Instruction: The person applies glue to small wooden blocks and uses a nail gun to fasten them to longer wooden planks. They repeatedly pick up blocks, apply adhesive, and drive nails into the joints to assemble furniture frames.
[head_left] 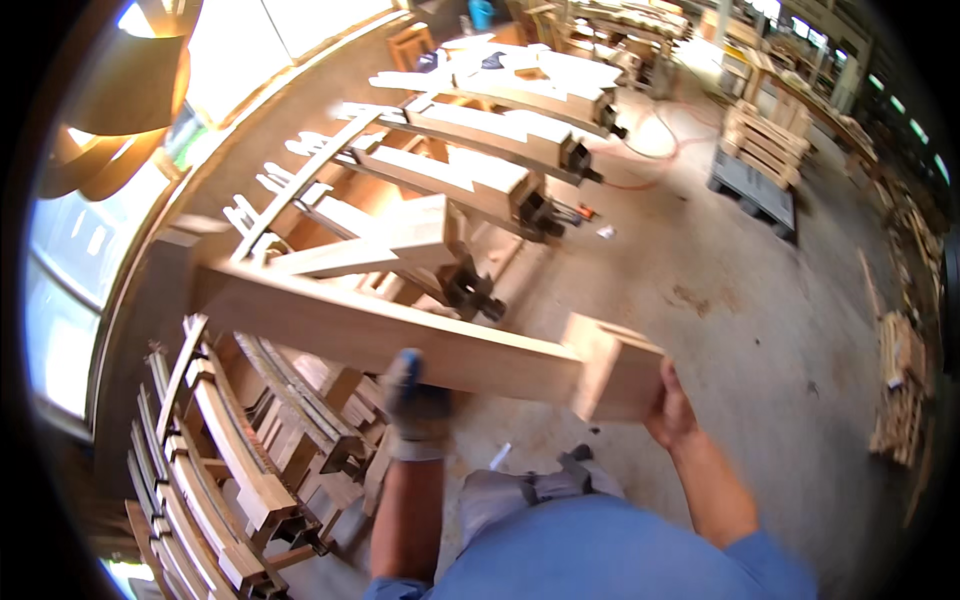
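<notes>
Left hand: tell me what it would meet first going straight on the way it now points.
The long wooden piece. The left hand, gloved, overlaps its near side in the picture and seems to touch it already, though blur leaves the contact uncertain.

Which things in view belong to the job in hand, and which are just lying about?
In the job:
beam
left hand, against its side
right hand, at its block end
racked beams, probably

Seemingly lying about:
cart, wood stacked on it
timber pile, far right
</notes>
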